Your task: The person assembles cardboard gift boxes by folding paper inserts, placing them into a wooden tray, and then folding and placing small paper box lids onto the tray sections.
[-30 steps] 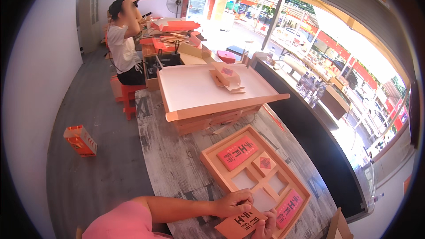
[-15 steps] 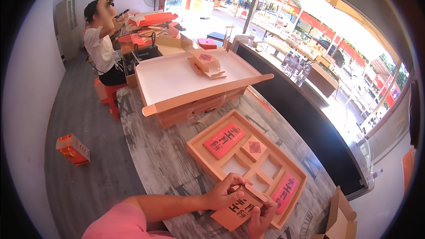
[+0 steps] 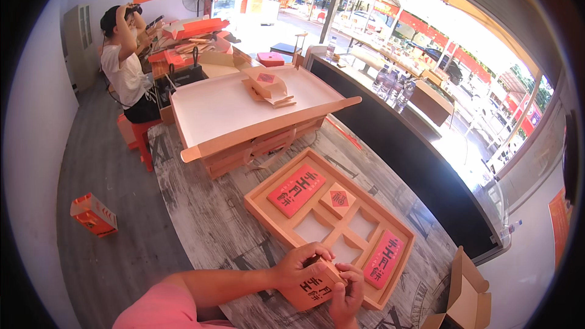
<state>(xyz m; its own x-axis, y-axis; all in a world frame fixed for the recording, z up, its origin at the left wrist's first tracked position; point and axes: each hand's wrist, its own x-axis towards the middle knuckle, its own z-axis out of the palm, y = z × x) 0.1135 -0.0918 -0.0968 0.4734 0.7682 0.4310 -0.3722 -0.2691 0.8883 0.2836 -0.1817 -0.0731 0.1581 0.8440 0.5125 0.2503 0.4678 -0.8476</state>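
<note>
Table (image 3: 189, 207) w/ bare wood-look top, btm edge cut off by frame. Big white-lined lid (image 3: 225, 116) at far end; stack under it mostly hidden. Divided tray (image 3: 267, 220) nearer, w/ 2 red packs, (image 3: 297, 190) & (image 3: 384, 259), lying in end slots. Open brown box (image 3: 468, 292) lower R, cut off at btm.

Orange box (image 3: 308, 294), the one being worked, is off the table surface, in both hands, just this side of the tray; can't tell if it touches the rim. L hand (image 3: 300, 266) grips its upper L edge, fingers curled over; R hand (image 3: 347, 294) pinches R end, thumb on printed face. R forearm mostly out of frame.

Step, judging by grip: prob. shaping/closing the box's top end. Next move likely calls for L hand steadying, R fingers pressing flap edge flat & square.

Hard to see: flap detail under fingers, box's back & inside, tray slot partly behind hands. Smallest: cube box (image 3: 338, 200) w/ red diamond label, in tray middle.
</note>
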